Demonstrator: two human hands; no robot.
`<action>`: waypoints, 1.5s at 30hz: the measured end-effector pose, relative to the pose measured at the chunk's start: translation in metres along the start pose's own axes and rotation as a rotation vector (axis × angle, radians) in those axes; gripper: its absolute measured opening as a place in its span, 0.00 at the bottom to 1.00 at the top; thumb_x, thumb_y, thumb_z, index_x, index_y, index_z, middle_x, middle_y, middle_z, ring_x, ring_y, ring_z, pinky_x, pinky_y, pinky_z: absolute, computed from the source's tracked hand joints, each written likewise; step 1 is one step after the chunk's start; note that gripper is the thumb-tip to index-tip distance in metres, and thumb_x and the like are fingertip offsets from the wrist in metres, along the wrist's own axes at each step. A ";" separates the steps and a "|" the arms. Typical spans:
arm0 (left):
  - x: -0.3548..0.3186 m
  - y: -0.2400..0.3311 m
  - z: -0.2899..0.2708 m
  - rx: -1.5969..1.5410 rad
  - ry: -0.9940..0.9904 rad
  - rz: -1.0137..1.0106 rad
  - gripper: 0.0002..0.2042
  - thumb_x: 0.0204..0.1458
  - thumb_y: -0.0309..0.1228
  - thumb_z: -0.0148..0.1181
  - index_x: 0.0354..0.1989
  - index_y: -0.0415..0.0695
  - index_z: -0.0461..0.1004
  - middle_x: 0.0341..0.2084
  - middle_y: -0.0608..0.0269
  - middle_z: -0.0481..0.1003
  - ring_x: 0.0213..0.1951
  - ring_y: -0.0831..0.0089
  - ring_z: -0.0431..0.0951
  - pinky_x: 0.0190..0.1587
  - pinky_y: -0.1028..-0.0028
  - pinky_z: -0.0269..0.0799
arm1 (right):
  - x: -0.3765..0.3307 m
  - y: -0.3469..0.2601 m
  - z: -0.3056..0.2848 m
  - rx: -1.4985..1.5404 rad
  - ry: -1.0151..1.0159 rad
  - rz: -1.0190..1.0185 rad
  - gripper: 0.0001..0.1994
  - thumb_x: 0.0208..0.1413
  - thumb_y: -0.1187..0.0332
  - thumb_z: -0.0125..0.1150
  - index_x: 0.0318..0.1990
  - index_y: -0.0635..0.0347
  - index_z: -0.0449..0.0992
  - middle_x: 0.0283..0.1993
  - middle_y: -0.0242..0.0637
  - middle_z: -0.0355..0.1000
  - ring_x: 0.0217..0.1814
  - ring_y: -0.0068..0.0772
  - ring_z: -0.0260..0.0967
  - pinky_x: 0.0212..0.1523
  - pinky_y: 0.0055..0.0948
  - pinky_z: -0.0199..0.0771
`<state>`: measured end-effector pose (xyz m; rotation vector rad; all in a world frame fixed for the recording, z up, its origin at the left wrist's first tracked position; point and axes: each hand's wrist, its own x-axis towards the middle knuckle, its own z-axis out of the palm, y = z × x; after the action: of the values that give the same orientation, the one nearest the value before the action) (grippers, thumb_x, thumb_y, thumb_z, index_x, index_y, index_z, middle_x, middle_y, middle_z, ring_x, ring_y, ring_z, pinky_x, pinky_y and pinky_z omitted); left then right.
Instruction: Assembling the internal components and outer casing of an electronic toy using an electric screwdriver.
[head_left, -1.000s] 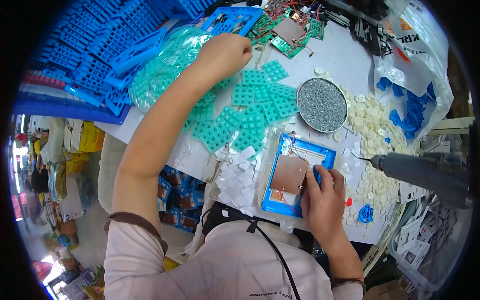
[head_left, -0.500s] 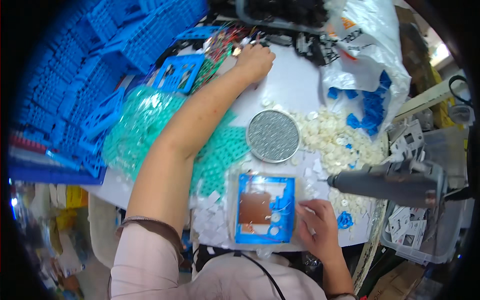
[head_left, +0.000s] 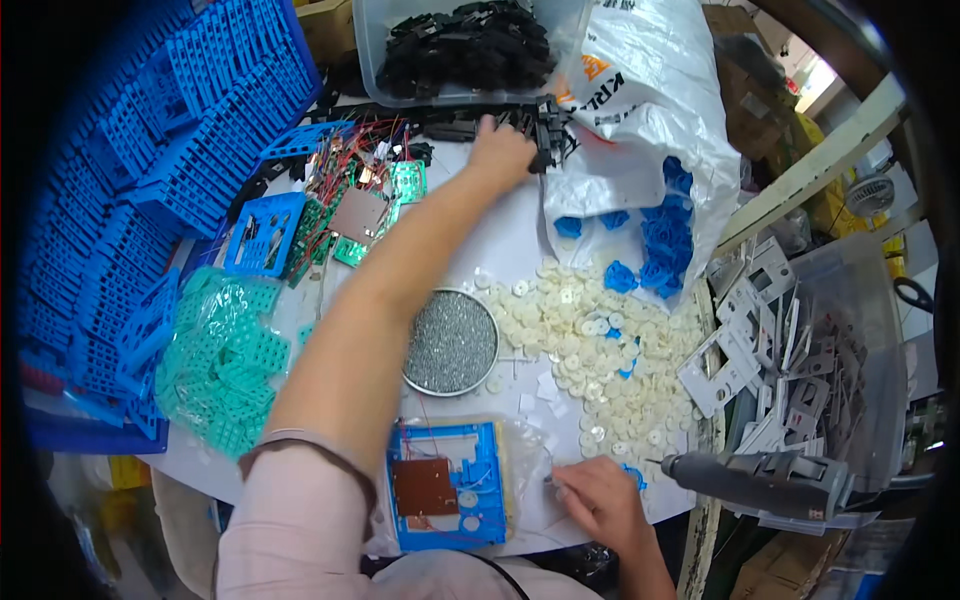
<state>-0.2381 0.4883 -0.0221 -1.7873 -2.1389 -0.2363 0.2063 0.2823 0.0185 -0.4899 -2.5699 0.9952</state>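
At the far side of the table, my left hand point(head_left: 503, 155) reaches onto a row of black plastic parts point(head_left: 450, 127). Its fingers are partly stretched out, and I see nothing held in them. My right hand point(head_left: 605, 500) is closed in a pinch near the front edge; a tiny dark thing shows at its fingertips, too small to name. Just left of it lies a blue plastic frame point(head_left: 487, 500) on clear plastic wrap, fitted with a brown plate point(head_left: 424, 487) and thin wires. A round dish of small silvery metal pieces point(head_left: 452, 340) stands beyond the frame.
Blue frames point(head_left: 215, 120) are stacked at left, near bagged green parts point(head_left: 225, 360) and wired circuit boards point(head_left: 350, 215). White discs point(head_left: 600, 350) spread right of centre below a white bag point(head_left: 650, 90). A grey power screwdriver point(head_left: 760, 482) juts in from the right. A black-parts bin point(head_left: 470, 50) stands behind.
My left hand has moved from beside the wired boards to the black parts. My right hand has drawn away from the blue frame's edge. The whole view has shifted.
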 end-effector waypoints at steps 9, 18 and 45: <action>-0.256 0.036 -0.194 -1.643 -1.053 -0.354 0.20 0.65 0.51 0.56 0.39 0.43 0.75 0.19 0.69 0.71 0.20 0.83 0.69 0.19 0.80 0.60 | 0.050 -0.061 0.017 -0.206 0.237 -0.311 0.31 0.40 0.77 0.72 0.59 0.57 0.77 0.61 0.48 0.70 0.54 0.53 0.69 0.53 0.44 0.73; -0.416 0.077 -0.241 -1.589 -0.556 -0.709 0.16 0.66 0.36 0.56 0.57 0.39 0.73 0.36 0.60 0.80 0.27 0.76 0.78 0.26 0.76 0.74 | 0.043 -0.061 0.064 0.180 -0.015 -0.298 0.22 0.40 0.76 0.75 0.47 0.62 0.78 0.50 0.43 0.75 0.48 0.48 0.73 0.48 0.40 0.75; -0.430 0.078 -0.213 -1.024 -0.340 -0.326 0.10 0.52 0.28 0.69 0.41 0.42 0.80 0.34 0.59 0.79 0.31 0.64 0.77 0.31 0.70 0.70 | 0.051 -0.051 0.074 0.029 -0.287 -0.162 0.20 0.50 0.62 0.74 0.48 0.62 0.77 0.46 0.45 0.75 0.43 0.50 0.76 0.41 0.41 0.78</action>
<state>-0.0650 0.0351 0.0121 -2.0059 -2.8234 -1.4137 0.1196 0.2266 0.0117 -0.1347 -2.7856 1.1121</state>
